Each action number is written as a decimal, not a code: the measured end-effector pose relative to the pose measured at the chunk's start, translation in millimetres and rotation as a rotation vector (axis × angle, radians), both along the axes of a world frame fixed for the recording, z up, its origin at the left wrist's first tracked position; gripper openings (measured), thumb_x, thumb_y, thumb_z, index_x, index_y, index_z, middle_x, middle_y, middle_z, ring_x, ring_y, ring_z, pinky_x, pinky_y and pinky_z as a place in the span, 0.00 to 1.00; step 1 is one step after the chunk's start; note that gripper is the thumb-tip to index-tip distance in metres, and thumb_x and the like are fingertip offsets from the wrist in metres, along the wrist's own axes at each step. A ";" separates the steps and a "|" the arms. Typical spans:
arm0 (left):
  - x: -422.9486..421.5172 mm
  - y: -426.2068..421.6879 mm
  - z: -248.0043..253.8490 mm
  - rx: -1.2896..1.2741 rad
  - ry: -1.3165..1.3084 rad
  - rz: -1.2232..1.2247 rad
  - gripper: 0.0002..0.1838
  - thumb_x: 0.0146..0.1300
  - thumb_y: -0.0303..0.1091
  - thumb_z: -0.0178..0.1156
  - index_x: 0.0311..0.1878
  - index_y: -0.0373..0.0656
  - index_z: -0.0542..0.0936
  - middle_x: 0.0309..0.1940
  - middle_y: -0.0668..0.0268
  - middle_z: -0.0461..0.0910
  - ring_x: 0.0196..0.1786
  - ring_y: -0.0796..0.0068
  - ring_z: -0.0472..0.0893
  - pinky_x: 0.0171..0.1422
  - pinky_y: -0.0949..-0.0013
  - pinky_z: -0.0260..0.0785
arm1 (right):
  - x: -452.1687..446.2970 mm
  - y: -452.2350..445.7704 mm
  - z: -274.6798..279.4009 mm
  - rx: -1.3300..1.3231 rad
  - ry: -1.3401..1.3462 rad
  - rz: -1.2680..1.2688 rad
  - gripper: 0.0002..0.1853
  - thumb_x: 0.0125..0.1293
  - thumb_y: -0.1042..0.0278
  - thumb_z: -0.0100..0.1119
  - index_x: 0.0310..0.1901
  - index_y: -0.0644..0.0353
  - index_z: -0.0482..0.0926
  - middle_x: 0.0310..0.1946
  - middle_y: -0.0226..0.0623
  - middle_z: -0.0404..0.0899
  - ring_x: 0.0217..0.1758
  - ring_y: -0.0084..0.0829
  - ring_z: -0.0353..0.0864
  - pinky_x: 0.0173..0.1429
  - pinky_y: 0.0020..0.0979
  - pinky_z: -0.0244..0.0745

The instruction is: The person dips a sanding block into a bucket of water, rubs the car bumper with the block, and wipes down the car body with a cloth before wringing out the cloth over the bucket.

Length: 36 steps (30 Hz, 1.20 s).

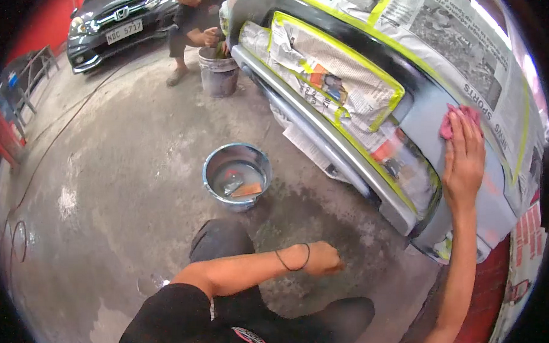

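My right hand (465, 157) presses a pink cloth (459, 117) against the grey painted panel (431, 110) of a vehicle, its fingers together over the cloth. Newspaper (335, 68) edged with yellow-green tape covers parts of the panel around it. My left hand (324, 259) is closed above the floor in front of my knees, with a dark band on the wrist. Whether it holds something is hidden. Beyond it stands a blue-rimmed bucket (209, 163) of cloudy water, with an orange-brown block (246, 190) inside.
Another person (198, 17) crouches at the top, hands over a second bucket (219, 76). A dark car (119, 18) is parked at the upper left. A thin hose (64, 128) runs along the concrete floor (124, 154). Metal stands (42, 66) are at the left edge.
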<state>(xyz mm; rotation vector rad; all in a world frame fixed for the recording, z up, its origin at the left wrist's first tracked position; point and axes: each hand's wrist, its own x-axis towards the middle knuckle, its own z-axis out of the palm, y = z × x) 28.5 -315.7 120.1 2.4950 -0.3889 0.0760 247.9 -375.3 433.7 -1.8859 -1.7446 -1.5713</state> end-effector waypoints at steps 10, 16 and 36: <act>30.5 40.4 -42.9 0.162 0.316 -0.070 0.13 0.72 0.38 0.60 0.52 0.42 0.86 0.46 0.52 0.89 0.50 0.47 0.88 0.52 0.45 0.80 | -42.1 114.8 12.6 -0.171 0.015 0.103 0.26 0.77 0.71 0.55 0.75 0.52 0.74 0.73 0.40 0.74 0.76 0.46 0.71 0.82 0.45 0.62; 28.6 75.5 -60.6 0.273 0.495 -0.101 0.16 0.67 0.35 0.61 0.53 0.40 0.89 0.50 0.54 0.90 0.52 0.51 0.88 0.55 0.49 0.81 | -68.3 197.1 -12.6 -0.017 -0.182 0.030 0.29 0.71 0.73 0.55 0.74 0.50 0.76 0.69 0.36 0.78 0.72 0.43 0.75 0.79 0.45 0.67; 22.4 141.5 -118.5 -0.045 0.422 0.021 0.19 0.68 0.45 0.61 0.51 0.42 0.90 0.50 0.51 0.89 0.55 0.47 0.88 0.61 0.48 0.79 | -142.2 481.1 13.2 -0.015 0.119 0.353 0.06 0.64 0.66 0.62 0.33 0.56 0.86 0.40 0.40 0.88 0.52 0.44 0.84 0.55 0.45 0.80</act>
